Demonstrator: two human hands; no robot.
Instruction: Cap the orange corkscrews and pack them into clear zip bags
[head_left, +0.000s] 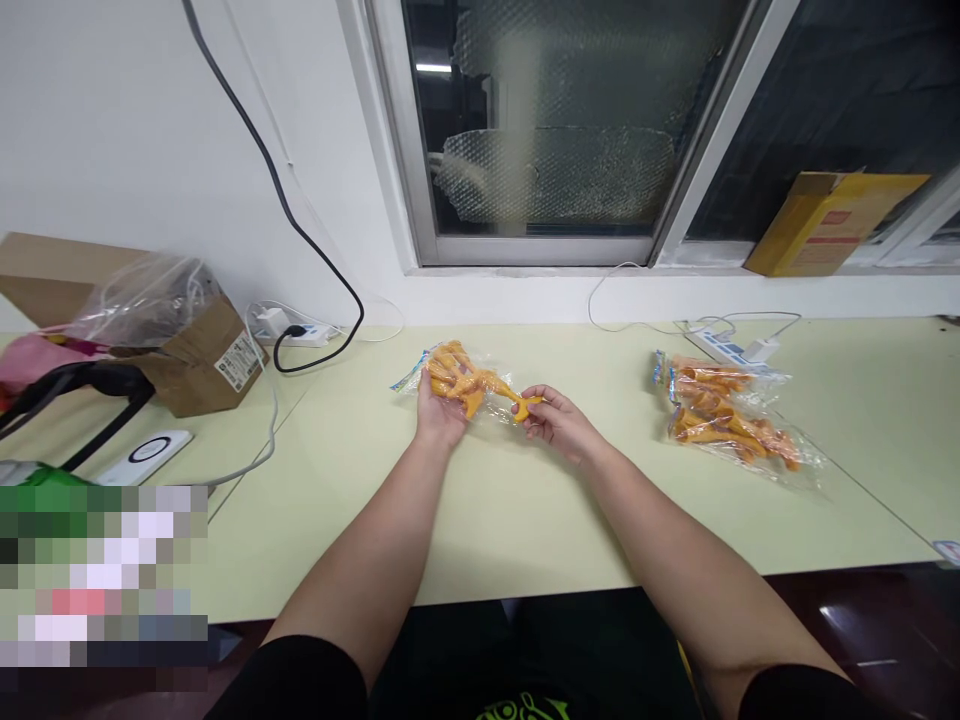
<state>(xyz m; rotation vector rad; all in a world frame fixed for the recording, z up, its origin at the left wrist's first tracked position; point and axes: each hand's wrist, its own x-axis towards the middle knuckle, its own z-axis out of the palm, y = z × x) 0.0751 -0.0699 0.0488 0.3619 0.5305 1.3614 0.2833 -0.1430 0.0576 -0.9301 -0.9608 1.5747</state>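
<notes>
A clear plastic bag (491,400) with an orange toy (457,378) in it is held just above the pale green table, near the middle. My left hand (441,415) supports the bag from its left side, fingers partly hidden behind it. My right hand (559,422) pinches the narrow orange end of the toy at the bag's right side. Whether that end sticks out of the bag is hard to tell. To the right, more clear bags with orange pieces (720,425) lie on the table.
At the left stands an open cardboard box (199,365) with plastic wrap, beside a white charging pad (146,455). Power strips (724,347) with cables lie along the wall. A black cable (281,190) hangs down. A yellow envelope (832,225) leans on the window.
</notes>
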